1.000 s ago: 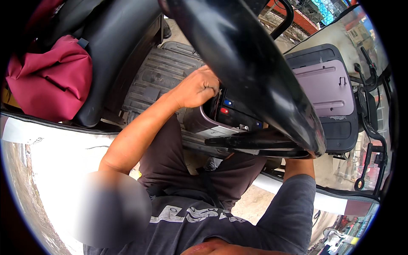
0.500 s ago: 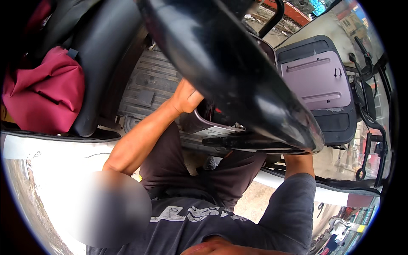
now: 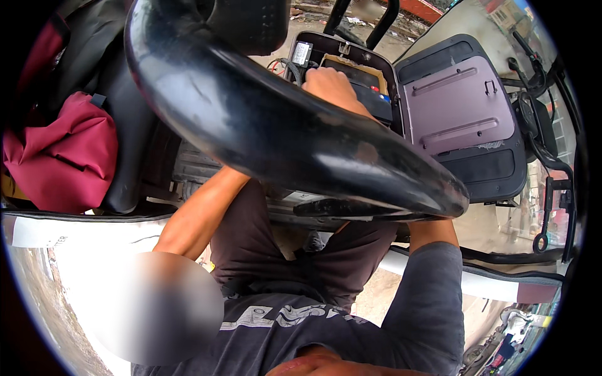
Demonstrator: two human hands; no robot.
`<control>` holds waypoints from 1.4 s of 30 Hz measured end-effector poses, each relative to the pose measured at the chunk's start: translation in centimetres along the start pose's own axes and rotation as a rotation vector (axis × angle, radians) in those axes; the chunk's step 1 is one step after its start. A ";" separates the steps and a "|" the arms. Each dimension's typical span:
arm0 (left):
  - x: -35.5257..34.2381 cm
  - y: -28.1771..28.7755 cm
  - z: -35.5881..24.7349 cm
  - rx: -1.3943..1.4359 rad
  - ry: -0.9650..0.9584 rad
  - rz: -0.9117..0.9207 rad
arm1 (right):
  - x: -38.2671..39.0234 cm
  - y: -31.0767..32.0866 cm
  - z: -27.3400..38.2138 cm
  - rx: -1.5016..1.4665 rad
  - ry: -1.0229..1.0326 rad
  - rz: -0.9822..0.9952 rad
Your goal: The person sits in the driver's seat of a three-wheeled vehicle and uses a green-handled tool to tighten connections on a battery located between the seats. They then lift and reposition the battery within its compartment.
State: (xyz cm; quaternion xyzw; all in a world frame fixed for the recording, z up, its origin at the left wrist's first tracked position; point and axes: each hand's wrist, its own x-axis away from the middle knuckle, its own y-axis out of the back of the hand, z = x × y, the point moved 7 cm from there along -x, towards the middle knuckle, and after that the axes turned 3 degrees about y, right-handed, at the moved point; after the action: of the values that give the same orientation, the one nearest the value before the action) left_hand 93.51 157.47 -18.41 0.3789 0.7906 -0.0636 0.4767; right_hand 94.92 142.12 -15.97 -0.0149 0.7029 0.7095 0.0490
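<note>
My left hand (image 3: 332, 86) reaches over a large glossy black curved piece (image 3: 263, 138) into an open storage box (image 3: 392, 86). Its fingers are bent down beside a corrugated hose (image 3: 293, 69) and a black battery (image 3: 381, 108) with red and blue terminals; what they grip, if anything, is hidden. A silver module (image 3: 301, 52) sits at the box's back left. The box's lid (image 3: 459, 103), with a mauve inner panel, lies folded open to the right. My right forearm (image 3: 433, 233) goes under the right end of the curved piece, which hides that hand.
A maroon cloth (image 3: 69, 150) lies on a black seat (image 3: 125, 175) at the left. Handlebar-like black tubes (image 3: 544, 163) stand at the right, black bars (image 3: 351, 28) at the top. My legs are below, over the ridged floor (image 3: 197, 166).
The curved piece has swung down and left, uncovering more of the box. My left hand has moved up and right, deeper into the box beyond it.
</note>
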 end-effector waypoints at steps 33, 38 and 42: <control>-1.6 0.1 -3.0 0.060 0.062 0.116 | 2.1 0.1 -2.3 -0.107 -0.022 -0.194; -1.6 -0.3 -2.6 -0.034 0.215 0.162 | 2.5 0.0 -2.3 -0.174 -0.085 -0.225; -2.3 -0.9 -2.7 -0.067 0.248 0.207 | 2.8 0.6 -2.5 -0.207 -0.124 -0.174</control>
State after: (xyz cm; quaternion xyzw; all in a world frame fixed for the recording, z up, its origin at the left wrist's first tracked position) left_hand 91.60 156.82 -15.40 0.4471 0.8019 0.0596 0.3918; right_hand 91.93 139.78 -15.64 -0.0369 0.6177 0.7707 0.1520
